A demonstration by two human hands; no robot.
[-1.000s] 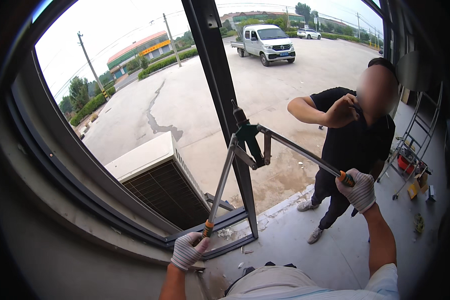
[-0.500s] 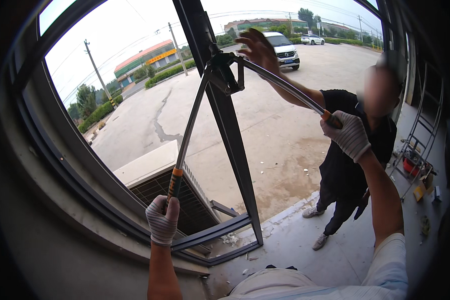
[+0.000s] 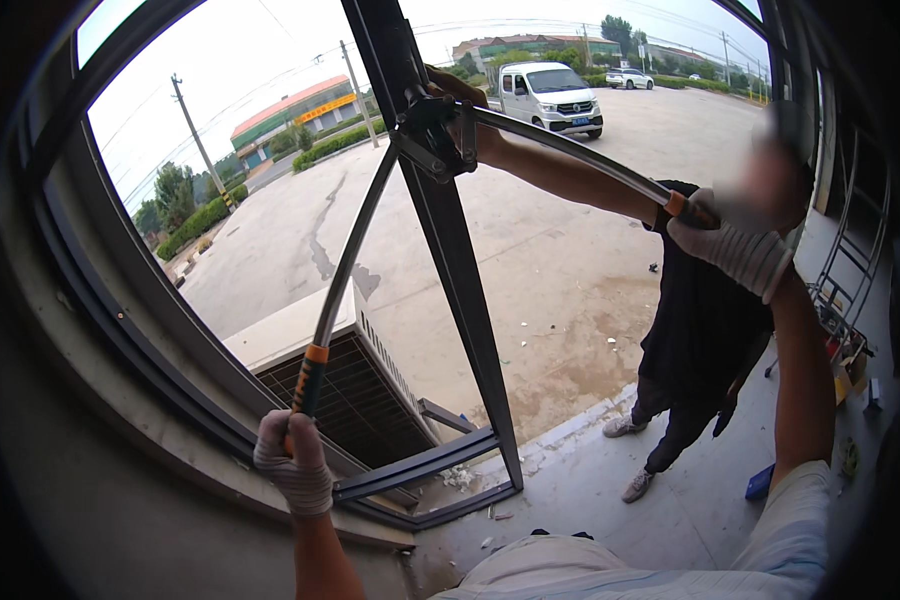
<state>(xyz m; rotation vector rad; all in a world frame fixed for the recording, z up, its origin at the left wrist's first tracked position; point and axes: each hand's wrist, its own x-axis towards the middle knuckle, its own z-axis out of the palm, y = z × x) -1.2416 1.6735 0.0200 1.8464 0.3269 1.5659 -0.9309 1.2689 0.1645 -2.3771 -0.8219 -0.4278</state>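
L hand (image 3: 295, 468), gloved, had its grip closed round the L handle (image 3: 311, 383) of a 2-handled tool (image 3: 432, 128); R hand (image 3: 735, 248), also gloved, had its grip closed on the R handle (image 3: 690, 209). Tool was up at the dark metal post (image 3: 460, 270), handles spread wide. Co-worker's hand (image 3: 458, 86) was near tool's joint, partly hidden. AC unit (image 3: 342, 395) stood outside, L of post.

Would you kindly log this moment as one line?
left hand: grips left handle | right hand: grips right handle | two-handled tool: arms spread, head at dark frame post | co-worker's arm: extended toward post
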